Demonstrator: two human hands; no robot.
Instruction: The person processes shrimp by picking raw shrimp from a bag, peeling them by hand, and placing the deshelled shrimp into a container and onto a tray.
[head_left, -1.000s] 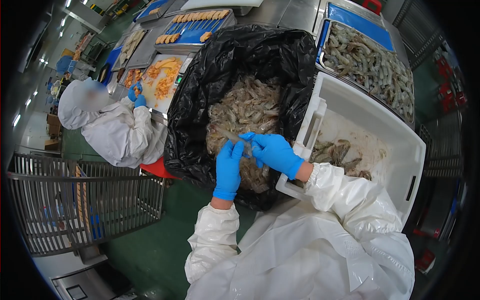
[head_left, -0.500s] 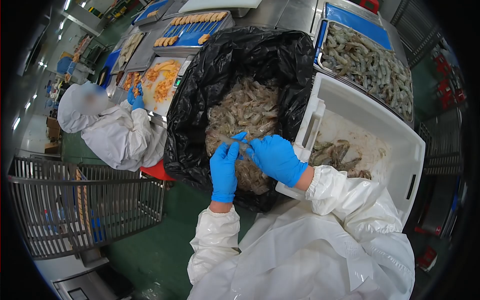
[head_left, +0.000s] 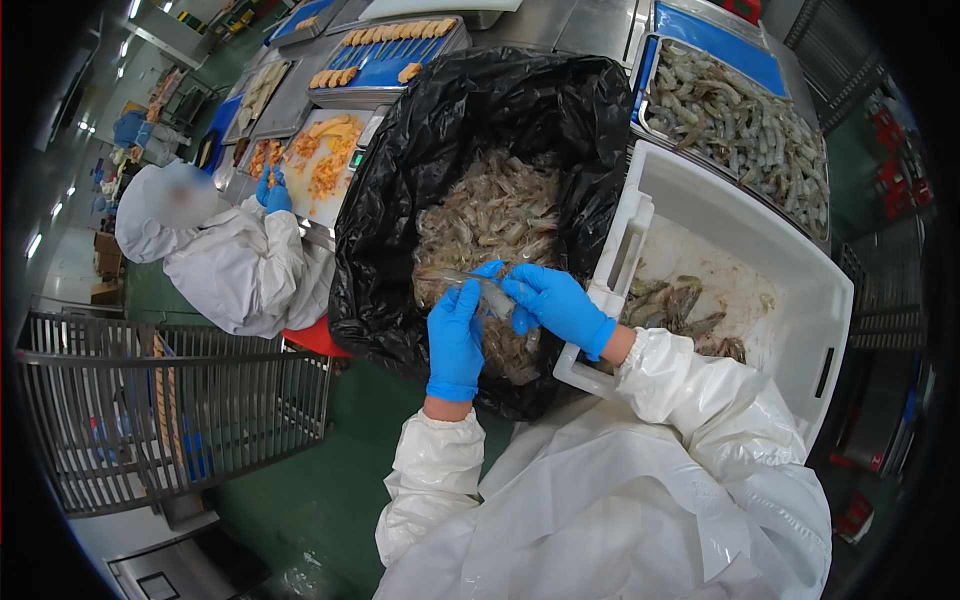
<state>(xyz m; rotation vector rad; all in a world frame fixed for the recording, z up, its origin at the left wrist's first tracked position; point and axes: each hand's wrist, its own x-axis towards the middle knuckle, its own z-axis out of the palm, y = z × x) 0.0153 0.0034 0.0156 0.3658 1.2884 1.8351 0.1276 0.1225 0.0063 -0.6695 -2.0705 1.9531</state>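
A greyish shrimp (head_left: 492,298) is held between both hands, above a heap of shrimp shells and heads (head_left: 490,215) inside a black plastic liner (head_left: 390,150). My left hand (head_left: 455,340), in a blue glove, pinches it from the left. From the right, my right hand (head_left: 562,308), gloved in blue too, has its fingers closed on the same shrimp. Fingers hide part of it. Beside my right wrist, several shrimp (head_left: 675,305) lie in a white tub (head_left: 770,230).
A metal tray (head_left: 652,120) heaped with shrimp stands at the upper right. At the left a co-worker (head_left: 235,255) in white handles orange pieces by a white board (head_left: 318,205). Skewered food (head_left: 395,35) lies on a blue tray behind. A metal rack (head_left: 170,400) stands at the lower left.
Both hands stay over the heap with small shifts. My right hand's fingers have moved slightly on the shrimp, and more of its pale body shows than half a second ago.
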